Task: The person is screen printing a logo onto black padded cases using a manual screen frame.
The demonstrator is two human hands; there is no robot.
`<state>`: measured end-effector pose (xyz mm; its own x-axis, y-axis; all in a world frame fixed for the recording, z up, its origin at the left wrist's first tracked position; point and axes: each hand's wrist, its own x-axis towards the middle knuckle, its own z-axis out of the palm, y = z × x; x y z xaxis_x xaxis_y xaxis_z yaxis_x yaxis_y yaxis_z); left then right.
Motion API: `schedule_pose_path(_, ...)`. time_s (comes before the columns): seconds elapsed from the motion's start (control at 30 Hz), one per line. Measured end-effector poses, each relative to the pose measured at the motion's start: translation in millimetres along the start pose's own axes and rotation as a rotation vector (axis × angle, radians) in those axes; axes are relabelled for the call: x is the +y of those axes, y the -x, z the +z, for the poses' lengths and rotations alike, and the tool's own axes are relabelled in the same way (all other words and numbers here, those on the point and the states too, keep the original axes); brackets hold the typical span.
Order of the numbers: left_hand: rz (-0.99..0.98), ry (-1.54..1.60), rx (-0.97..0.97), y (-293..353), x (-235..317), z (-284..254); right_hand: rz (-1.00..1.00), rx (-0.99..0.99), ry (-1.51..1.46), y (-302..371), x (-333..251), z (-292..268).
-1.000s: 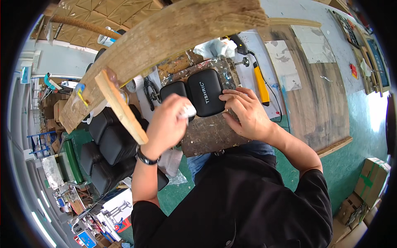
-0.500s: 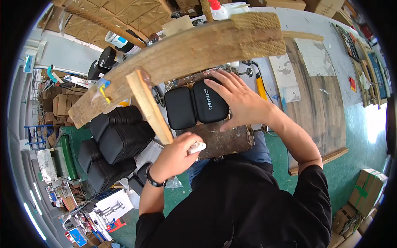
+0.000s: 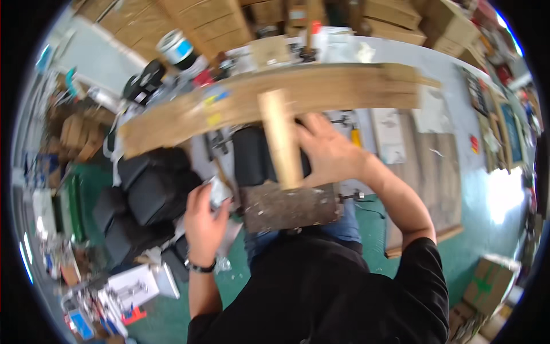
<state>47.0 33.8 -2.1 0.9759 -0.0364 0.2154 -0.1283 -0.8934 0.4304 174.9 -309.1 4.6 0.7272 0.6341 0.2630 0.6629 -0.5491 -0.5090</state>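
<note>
My left hand (image 3: 205,223) is closed around a small crumpled white wad that looks like cloth (image 3: 218,193), left of the dark block. Two black rounded cases (image 3: 250,156) lie side by side at the far side of a worn brown work block (image 3: 289,213). My right hand (image 3: 332,155) spans the right-hand case, fingers at its far edge; the thumb is partly hidden behind a pale wooden stick (image 3: 279,140). That stick crosses the view in front of the cases, its upper end against a long wooden plank (image 3: 321,89).
Several black padded cases (image 3: 157,195) are piled at left. A stained wooden board (image 3: 429,183) lies on the right, with tools and frames beyond. Dark-lidded tubs (image 3: 175,49) and a red-capped bottle (image 3: 338,43) stand behind the plank. A carton (image 3: 490,284) is at lower right.
My left hand has moved left, away from the block, with the white wad. My right hand has closed in on the case. The view has shifted, with plank and stick appearing further right.
</note>
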Motion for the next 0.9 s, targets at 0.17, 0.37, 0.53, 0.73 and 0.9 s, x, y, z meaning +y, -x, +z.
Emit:
schedule_pose_path(0.17,0.180,-0.071,0.211,6,-48,-77,-0.095,0.199,0.060,59,-13,-28)
schedule_pose_path(0.37,-0.002,0.004,0.488,-15,-52,-106,0.509,0.496,0.124,178,98,-42)
schedule_pose_path(0.53,0.242,-0.093,0.287,-28,-16,-86,1.021,0.547,0.360,196,164,-26)
schedule_pose_path(0.73,0.292,0.017,0.148,-23,18,-52,1.118,0.596,0.632,164,193,12)
schedule_pose_path(0.9,0.049,0.148,0.232,16,-8,-50,0.504,0.693,0.345,131,115,7)
